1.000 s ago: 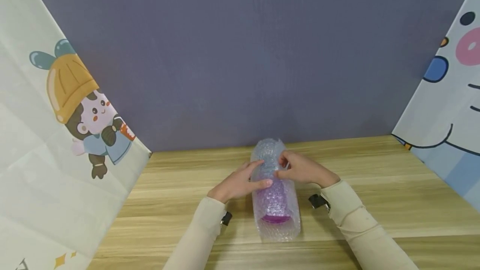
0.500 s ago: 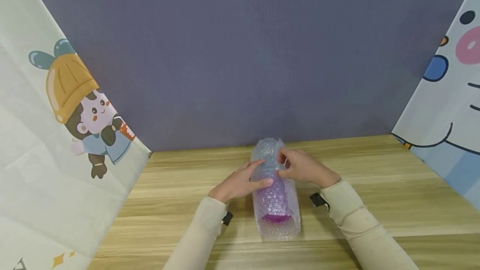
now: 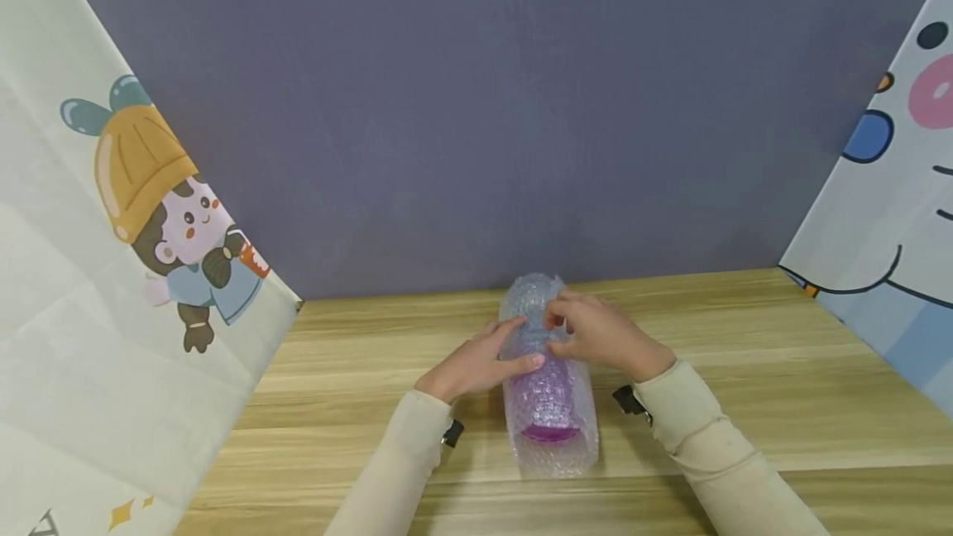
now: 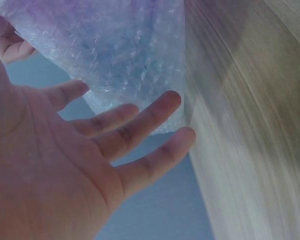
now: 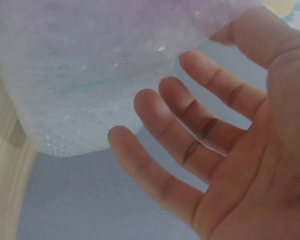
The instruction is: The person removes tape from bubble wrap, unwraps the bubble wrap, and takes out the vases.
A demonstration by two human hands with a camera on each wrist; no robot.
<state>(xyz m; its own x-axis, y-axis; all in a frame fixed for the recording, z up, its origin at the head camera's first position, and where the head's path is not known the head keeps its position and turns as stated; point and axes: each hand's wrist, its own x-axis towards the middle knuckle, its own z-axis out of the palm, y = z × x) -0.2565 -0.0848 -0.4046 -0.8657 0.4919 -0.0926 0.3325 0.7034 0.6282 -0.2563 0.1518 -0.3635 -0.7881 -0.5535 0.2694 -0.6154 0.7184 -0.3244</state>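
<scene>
A long bundle of bubble wrap (image 3: 549, 457) lies lengthwise on the wooden table. Through the clear wrap shows a purple cylindrical thing (image 3: 551, 433), with a bluish far part; its kind is too blurred to tell. On the bundle's left side rests my left hand (image 3: 472, 364), thumb and forefinger spread over the top. From the right, my right hand (image 3: 599, 335) touches the top of the wrap with thumb and bent forefinger, their tips apart. Both wrist views show the bubble wrap (image 4: 125, 50) beyond loosely extended fingers (image 5: 157, 117); the thumbs' contact is partly hidden.
The wooden table (image 3: 357, 354) reaches to a grey-blue back panel (image 3: 476, 122). At the left stands a pale side panel with a cartoon child (image 3: 193, 222), and at the right a panel with a cartoon print (image 3: 878, 213). A black wrist camera mount (image 3: 633, 400) sits under the right cuff.
My right hand has shifted slightly left, its forefinger reaching further over the top of the wrap. The left hand and the bundle stay nearly in place.
</scene>
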